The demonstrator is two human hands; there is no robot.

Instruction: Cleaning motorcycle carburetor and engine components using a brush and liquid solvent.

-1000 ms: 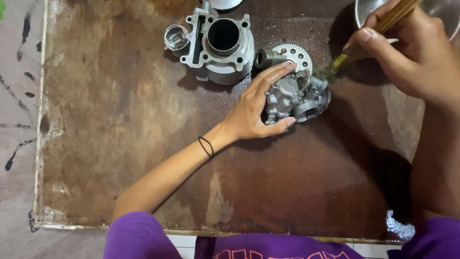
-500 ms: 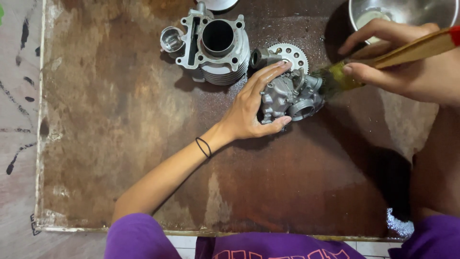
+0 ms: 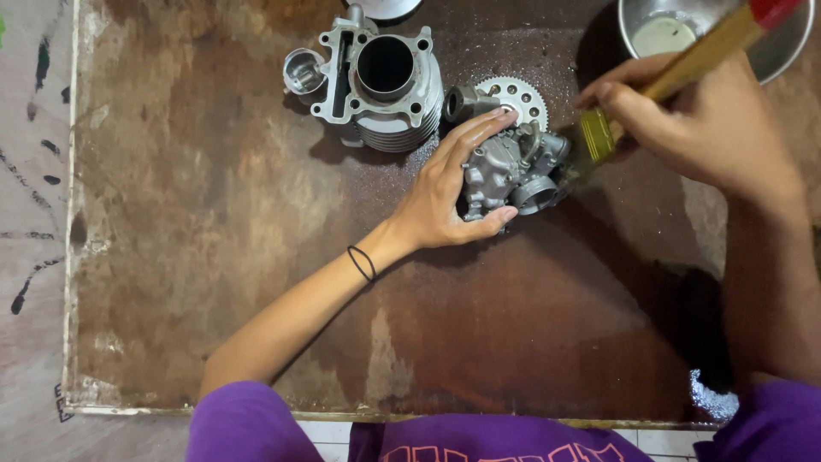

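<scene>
Where the brown, stained desk [image 3: 214,257] fills the frame, the left hand [image 3: 445,192] at centre wraps its grip round one grey metal engine part [image 3: 513,167]. Right of it, the right hand [image 3: 701,128] closes its grip on one wooden-handled brush [image 3: 684,68], bristles touching that part. Farther up: one toothed disc [image 3: 517,94], one finned cylinder [image 3: 385,81], one small piston [image 3: 304,73], and one steel bowl [image 3: 778,47] at upper right.

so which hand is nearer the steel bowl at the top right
Right. The right hand holds the brush just below the steel bowl; the left hand grips the grey engine part, further left.
</scene>
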